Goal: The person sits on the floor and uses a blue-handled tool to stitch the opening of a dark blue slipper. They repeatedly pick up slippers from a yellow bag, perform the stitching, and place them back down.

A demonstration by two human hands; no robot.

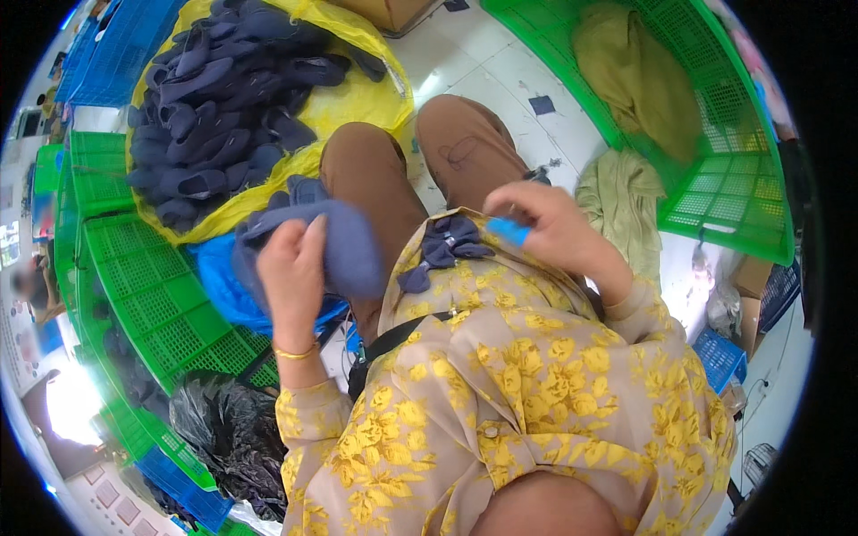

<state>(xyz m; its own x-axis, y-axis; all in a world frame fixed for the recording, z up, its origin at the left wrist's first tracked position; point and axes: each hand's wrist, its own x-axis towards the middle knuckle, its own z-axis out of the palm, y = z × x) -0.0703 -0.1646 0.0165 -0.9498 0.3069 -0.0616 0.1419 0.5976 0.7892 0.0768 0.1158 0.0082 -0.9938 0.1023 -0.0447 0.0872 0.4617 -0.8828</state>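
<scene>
My left hand (292, 268) is closed on a navy cloth shoe (350, 246), blurred by motion, above my left thigh. More navy cloth hangs behind the hand, and I cannot tell whether it is the same piece. To the right, over my lap, my right hand (559, 228) has its fingers curled together. A small bright blue thing (508, 231) shows at those fingers, too blurred to name. Several navy fabric scraps (447, 243) lie on my lap between the hands. Beyond the left hand, a heap of navy cloth shoes (210, 116) fills a yellow bag (353, 107).
Green plastic crates (161, 295) stand at my left beside a black plastic bag (228, 429). On the right, a large green basket (728, 170) holds olive cloth (630, 76), with pale green cloth (621, 201) next to it. Dark scraps lie on the tiled floor (492, 76).
</scene>
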